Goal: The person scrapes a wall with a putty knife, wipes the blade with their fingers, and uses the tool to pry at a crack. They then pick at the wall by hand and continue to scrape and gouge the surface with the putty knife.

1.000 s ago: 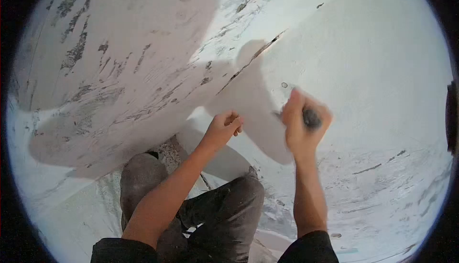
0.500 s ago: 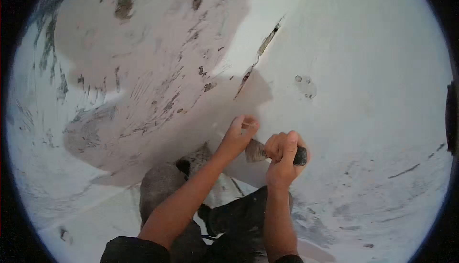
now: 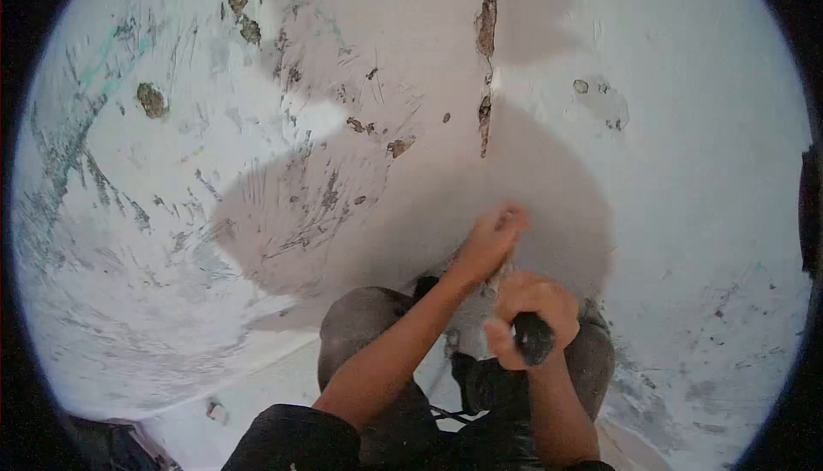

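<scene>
My right hand [image 3: 549, 304] is wrapped round the black handle [image 3: 533, 339] of a scraper, its butt turned toward me. The scraper's blade [image 3: 501, 276] shows only in part, blurred, between my two hands. Just above it, my left hand [image 3: 490, 244] has its fingers curled together, with the tips smeared by motion. Whatever may be in those fingers cannot be made out. Above my hands, a jagged vertical crack [image 3: 487, 30] runs down the pale wall [image 3: 686, 180], exposing rough brown material.
Chipped holes [image 3: 151, 100] and dark scrape marks mark the left wall surface. A patched spot [image 3: 604, 102] lies right of the crack. My bent knees [image 3: 364, 321] are close below my hands. A small chunk [image 3: 217, 411] is on the floor at lower left.
The view has turned, so the crack now stands upright. My right hand has tilted the scraper, its handle end now facing me. Both hands appear lower right in the view, still close together.
</scene>
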The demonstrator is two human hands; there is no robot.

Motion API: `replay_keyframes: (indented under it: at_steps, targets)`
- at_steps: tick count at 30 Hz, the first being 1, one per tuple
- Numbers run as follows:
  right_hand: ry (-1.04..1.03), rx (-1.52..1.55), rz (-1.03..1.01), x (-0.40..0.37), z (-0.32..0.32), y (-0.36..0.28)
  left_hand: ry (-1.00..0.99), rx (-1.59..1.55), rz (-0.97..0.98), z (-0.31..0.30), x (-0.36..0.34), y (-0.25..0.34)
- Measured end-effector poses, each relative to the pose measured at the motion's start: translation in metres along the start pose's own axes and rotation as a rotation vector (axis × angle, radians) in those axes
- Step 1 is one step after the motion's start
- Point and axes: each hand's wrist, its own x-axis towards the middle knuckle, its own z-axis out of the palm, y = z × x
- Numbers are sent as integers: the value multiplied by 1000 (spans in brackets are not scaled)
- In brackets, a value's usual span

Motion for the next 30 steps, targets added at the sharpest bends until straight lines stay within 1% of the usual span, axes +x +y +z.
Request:
replay_keyframes:
  at_steps: [1,2,3,4,5,6,7,8,10,11,12,13,14,15,16,17,18,19,20,21,22,23,25,26,28,29,30]
  targets:
    - [15,15,6,1,-2,-4,-198,126,-109,5,-1,-3]
    - [-190,3,18,2,-5,-8,-397,246,-221,10,-2,-6]
    - [-398,-10,25,3,-6,-12,-394,259,-227,15,-3,-10]
    - [-494,-39,103,1,-2,-16,-558,212,-268,22,-5,-10]
    - [-484,-34,104,2,1,-20,-724,160,-309,24,-8,-10]
    - [-520,-30,110,5,3,-24,-726,166,-313,23,-8,-10]
    - [-556,-27,115,7,3,-27,-585,157,-272,23,-7,-9]
    - [-548,-28,115,9,1,-28,-445,149,-228,21,-5,-5]
    - [-502,-55,55,11,-5,-29,-118,21,-224,12,3,3]
    - [-494,-54,56,13,-5,-25,-25,-90,-185,2,5,14]
    - [-382,-57,-41,16,-4,-19,68,-199,-145,-7,5,23]
    - [-267,-59,-136,16,-3,-16,64,-190,-148,-13,5,25]
    - [-194,-80,-111,15,-3,-18,108,-332,-25,-19,5,26]
    - [-184,-79,-107,15,-3,-18,153,-474,99,-22,5,26]
    - [-104,-130,-64,15,-4,-17,171,-540,149,-19,-4,33]
    - [-25,-182,-21,15,-5,-16,168,-533,145,-17,-9,39]
    - [46,-231,-63,16,-6,-11,215,-531,238,-15,-13,44]
    - [50,-231,-60,17,-8,-14,262,-530,332,-13,-17,49]
    - [76,-138,190,20,-11,-20,259,-527,331,-14,-18,55]
    - [102,-41,441,22,-15,-25,350,-432,463,-18,-17,62]
    - [122,41,545,25,-17,-26,437,-333,593,-21,-18,68]
    - [132,41,548,26,-23,-22,429,-329,588,-25,-19,74]
    - [-73,255,717,26,-37,-11,545,-139,854,-32,-23,86]
    - [-56,262,722,26,-42,-7,531,-128,848,-34,-25,91]
    - [-251,640,823,24,-48,1,671,8,1043,-38,-30,99]
    - [-353,830,859,22,-48,3,658,19,1042,-43,-31,100]
    - [-367,967,875,22,-47,1,707,78,1095,-49,-31,101]
